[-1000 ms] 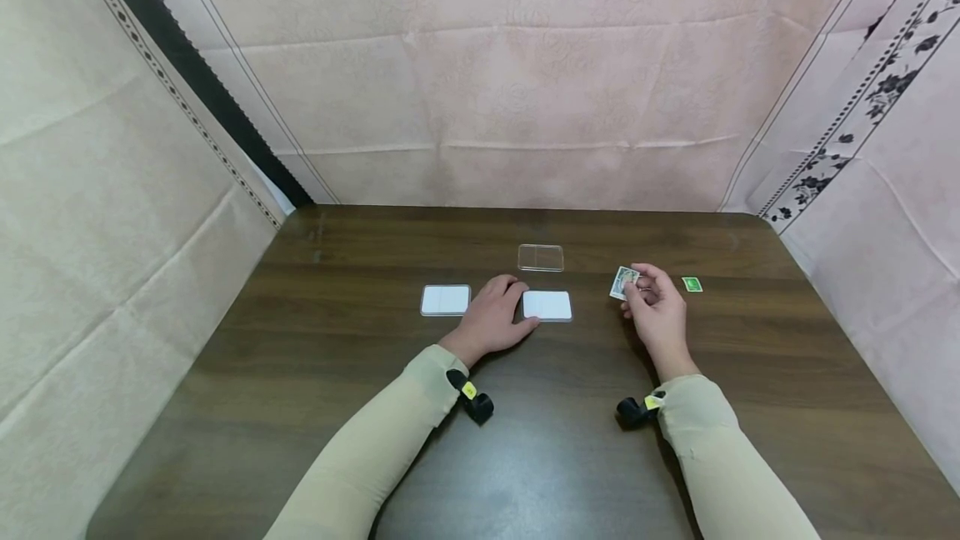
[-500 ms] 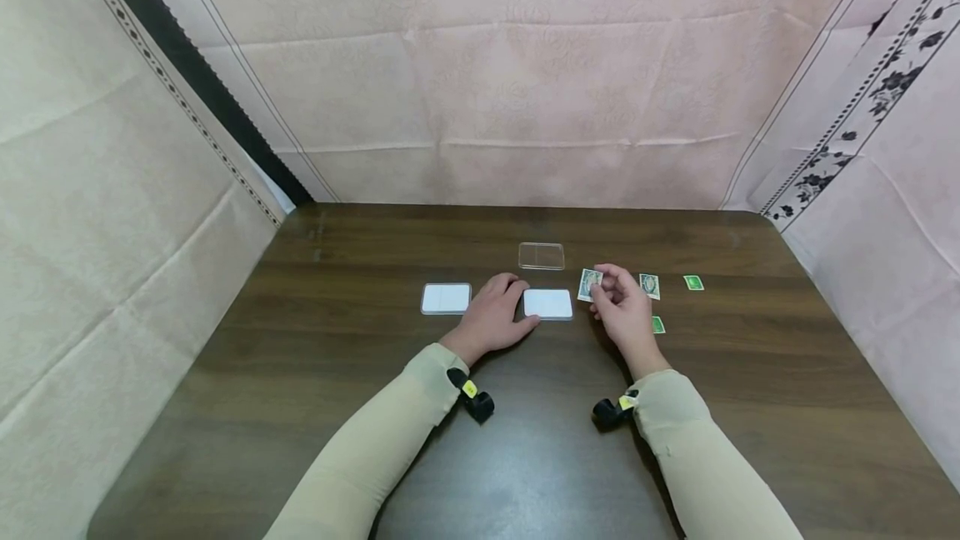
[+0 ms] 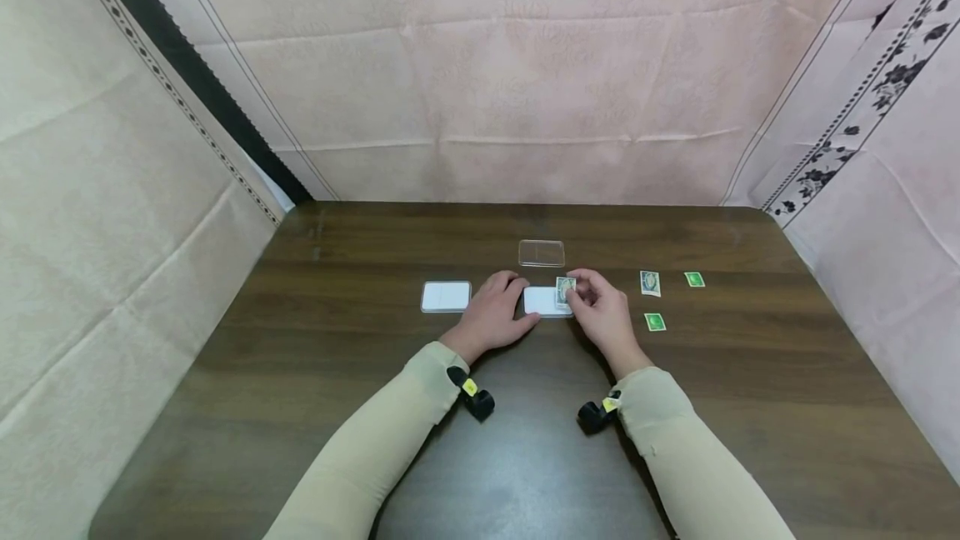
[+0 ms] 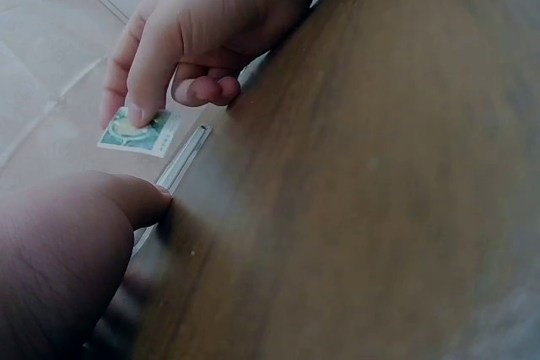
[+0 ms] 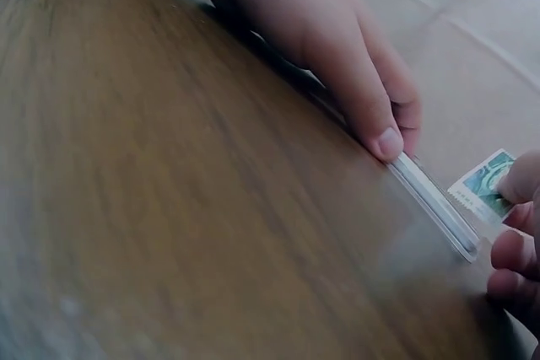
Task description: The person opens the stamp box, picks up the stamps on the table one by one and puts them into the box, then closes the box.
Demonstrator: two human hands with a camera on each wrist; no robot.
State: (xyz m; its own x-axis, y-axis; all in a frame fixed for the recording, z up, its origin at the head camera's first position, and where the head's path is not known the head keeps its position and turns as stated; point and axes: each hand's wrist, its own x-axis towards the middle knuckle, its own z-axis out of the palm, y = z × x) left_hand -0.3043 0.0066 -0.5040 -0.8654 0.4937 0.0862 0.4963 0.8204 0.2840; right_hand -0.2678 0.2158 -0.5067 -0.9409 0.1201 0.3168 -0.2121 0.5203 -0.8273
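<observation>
My left hand (image 3: 491, 312) rests at the left end of a flat clear case with a white insert (image 3: 539, 301), its thumb and fingers on opposite edges. In the right wrist view that thumb (image 5: 387, 142) presses against the side of the case (image 5: 439, 208). My right hand (image 3: 606, 319) pinches a green-and-white postage stamp (image 3: 562, 291) between thumb and fingers, over the case's right end. The left wrist view shows the stamp (image 4: 139, 135) held tilted just above the case, its perforated edge visible.
Left of my left hand lies a second white-filled case (image 3: 446, 297). A transparent lid-like piece (image 3: 541, 253) is farther back. To the right lie a pale stamp (image 3: 649, 283), a green stamp (image 3: 694, 279) and another green stamp (image 3: 655, 322). The wooden table (image 3: 360, 240) meets hanging cloth behind.
My right hand has carried the stamp leftward from near the loose stamps to over the case, uncovering two stamps on the table. The left hand has stayed in place.
</observation>
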